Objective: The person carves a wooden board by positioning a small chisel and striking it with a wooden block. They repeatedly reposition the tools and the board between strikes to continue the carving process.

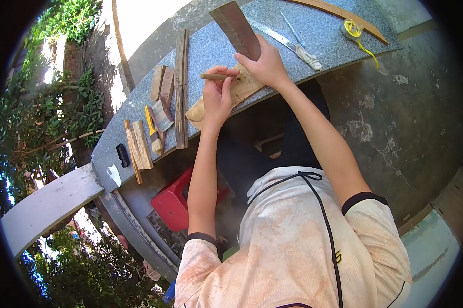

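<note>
My left hand (pixel 218 97) pinches a short, thin wooden stick (pixel 211 76) between thumb and fingers. The stick's far end is right over a pale wooden piece (pixel 249 87), which lies along the front edge of the grey stone slab and has small dark marks. Closed around the lower end of a flat, dark brown rectangular board (pixel 236 28) is my right hand (pixel 267 64). This board tilts up and away to the left, its lower end close above the pale piece. Both hands are close together over the slab.
On the speckled slab (pixel 211 51) lie long wooden strips (pixel 181 66), short wood blocks (pixel 141 143), a yellow-handled brush (pixel 153 128), a metal ruler (pixel 272 35), a blue pen (pixel 292 29) and a yellow tape measure (pixel 351 30). A red stool (pixel 172 203) stands below.
</note>
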Tool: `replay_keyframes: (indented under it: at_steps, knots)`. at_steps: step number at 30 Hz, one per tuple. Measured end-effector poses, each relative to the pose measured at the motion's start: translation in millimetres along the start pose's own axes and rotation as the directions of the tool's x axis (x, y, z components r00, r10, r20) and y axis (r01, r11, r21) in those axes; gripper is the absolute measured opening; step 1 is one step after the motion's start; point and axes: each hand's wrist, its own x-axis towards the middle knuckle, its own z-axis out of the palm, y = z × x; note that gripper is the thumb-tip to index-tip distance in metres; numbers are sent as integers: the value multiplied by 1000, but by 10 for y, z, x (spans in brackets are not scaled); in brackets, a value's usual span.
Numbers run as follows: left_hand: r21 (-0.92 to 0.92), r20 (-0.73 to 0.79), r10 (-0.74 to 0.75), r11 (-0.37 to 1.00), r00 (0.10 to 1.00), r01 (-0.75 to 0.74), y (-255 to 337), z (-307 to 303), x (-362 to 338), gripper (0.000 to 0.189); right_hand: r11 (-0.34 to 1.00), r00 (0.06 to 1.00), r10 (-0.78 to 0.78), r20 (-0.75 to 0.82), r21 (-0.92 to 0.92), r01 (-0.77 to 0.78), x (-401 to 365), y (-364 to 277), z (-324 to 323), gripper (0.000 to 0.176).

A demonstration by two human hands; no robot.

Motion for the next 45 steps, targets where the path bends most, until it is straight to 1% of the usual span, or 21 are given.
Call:
replay_keyframes:
  at_steps: [4, 7, 10, 13, 19, 25, 45]
  knots:
    - [34, 15, 15, 999, 1000, -16, -22, -5, -11, 27, 1000, 1000, 14, 8, -17, -14, -1, -8, -5, 52]
    - [8, -6, 12, 1000, 1000, -12, -43, 18, -35, 26, 1000, 1000, 18, 14, -9, -17, -1, -9, -5, 52]
    - [-42, -38, 44, 998, 998, -45, -50, 54, -62, 22, 1000, 1000, 10, 11, -12, -10, 0, -4, -6, 51]
    - [-61, -49, 32, 998, 998, -35, -48, 68, -48, 22, 1000, 1000, 9, 9, -19, -9, -3, -9, -2, 50]
    - [-46, -17, 66, 997, 998, -67, -42, 85, -19, 22, 1000, 1000, 4, 10, -10, -4, 3, 1, 3, 51]
    - [16, -19, 81, 997, 997, -81, -47, 91, -36, 26, 1000, 1000, 3, 8, -19, -2, -4, -18, -3, 51]
    - [-15, -38, 85, 996, 996, -86, -65, 110, -40, 24, 1000, 1000, -16, -1, -4, 16, -1, -18, -2, 51]
